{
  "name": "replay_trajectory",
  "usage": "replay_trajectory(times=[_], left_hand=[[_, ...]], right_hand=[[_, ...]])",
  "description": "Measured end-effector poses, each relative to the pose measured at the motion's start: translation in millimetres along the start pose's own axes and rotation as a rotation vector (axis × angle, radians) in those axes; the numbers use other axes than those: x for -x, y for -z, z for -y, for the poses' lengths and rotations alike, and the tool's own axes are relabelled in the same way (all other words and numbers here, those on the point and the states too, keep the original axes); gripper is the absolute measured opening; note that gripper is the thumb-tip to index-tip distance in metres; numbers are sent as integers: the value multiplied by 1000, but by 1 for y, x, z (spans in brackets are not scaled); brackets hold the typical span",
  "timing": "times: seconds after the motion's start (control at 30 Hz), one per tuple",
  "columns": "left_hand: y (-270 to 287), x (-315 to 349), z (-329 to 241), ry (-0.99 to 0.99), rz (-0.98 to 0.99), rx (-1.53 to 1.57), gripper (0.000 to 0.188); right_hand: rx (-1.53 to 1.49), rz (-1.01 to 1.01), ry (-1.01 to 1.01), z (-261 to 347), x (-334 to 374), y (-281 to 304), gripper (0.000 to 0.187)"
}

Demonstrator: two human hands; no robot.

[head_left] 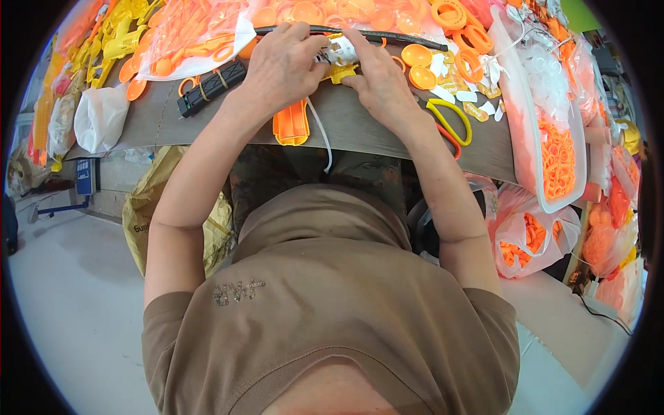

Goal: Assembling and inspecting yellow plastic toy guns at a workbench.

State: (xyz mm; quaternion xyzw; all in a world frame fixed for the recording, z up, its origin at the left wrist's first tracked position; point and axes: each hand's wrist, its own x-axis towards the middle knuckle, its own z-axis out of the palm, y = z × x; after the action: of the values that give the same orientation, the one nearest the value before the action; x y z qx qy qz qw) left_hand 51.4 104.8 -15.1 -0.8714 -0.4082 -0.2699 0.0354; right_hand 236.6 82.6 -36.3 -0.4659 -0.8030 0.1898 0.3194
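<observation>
Both my hands meet over the far side of the table around a small white plastic part (339, 51). My left hand (287, 66) grips it from the left with bent fingers. My right hand (380, 79) closes on its right side, thumb below and fingers above. Just under it shows a yellow plastic piece (339, 73); I cannot tell whether the two are joined. Nearer me lies an orange plastic shell (291, 124), with a white strip (319, 131) hanging over the table edge. A long black strip (394, 37) runs behind my hands.
Scissors with yellow and red handles (453, 123) lie right of my hand. A black rubber-banded block (211, 88) rests at left. Orange parts in a bag (200, 34) line the back. At right stands a clear bin (536, 187) of orange rings; a parts bag (532, 238) sits below.
</observation>
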Motion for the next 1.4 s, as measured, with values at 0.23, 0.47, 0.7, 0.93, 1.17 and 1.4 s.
replay_trajectory(times=[0.23,0.47,0.7,0.93,1.17,1.4], left_hand=[[25,37,9,96,-283,131,31],[6,64,-12,76,-87,35,45],[-2,62,-2,71,-106,16,44],[39,83,-28,237,-305,365,29],[8,121,-78,855,389,1339,40],[-24,108,-87,1097,479,1894,31]], right_hand=[[231,25,110,50,60,11,39],[317,-12,130,54,77,-23,25],[-114,-68,-9,63,81,4,17],[211,-246,-4,42,96,37,16],[509,4,-134,-8,106,77,27],[357,147,-188,-2,103,96,41]])
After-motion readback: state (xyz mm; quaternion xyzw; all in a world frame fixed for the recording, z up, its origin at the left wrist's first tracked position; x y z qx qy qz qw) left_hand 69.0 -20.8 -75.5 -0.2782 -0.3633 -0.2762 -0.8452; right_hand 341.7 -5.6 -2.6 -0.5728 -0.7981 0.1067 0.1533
